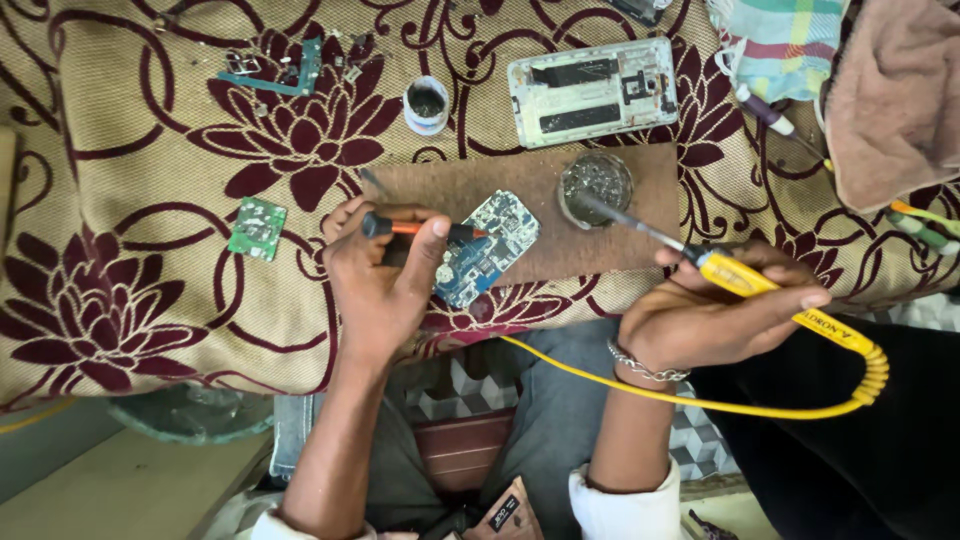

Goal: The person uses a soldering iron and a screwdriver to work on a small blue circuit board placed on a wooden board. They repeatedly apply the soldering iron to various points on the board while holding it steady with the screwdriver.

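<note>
My left hand point(378, 275) grips a small black and orange screwdriver point(420, 228), its tip resting on a blue circuit board point(490, 250) that lies on a brown wooden board point(480, 185). My right hand point(715, 310) holds a yellow soldering iron point(745, 280) with a coiled yellow cord point(870, 375). The iron's metal tip reaches into a round glass dish point(597, 185) of greyish material on the wooden board. A metal chain bracelet is on my right wrist.
A floral cloth point(130, 150) covers the table. On it lie a green circuit board point(257, 228), teal phone parts point(275, 72), a small white jar point(427, 103), an opened phone frame point(592, 92), folded cloths point(890, 90) and several pens point(920, 225) at right.
</note>
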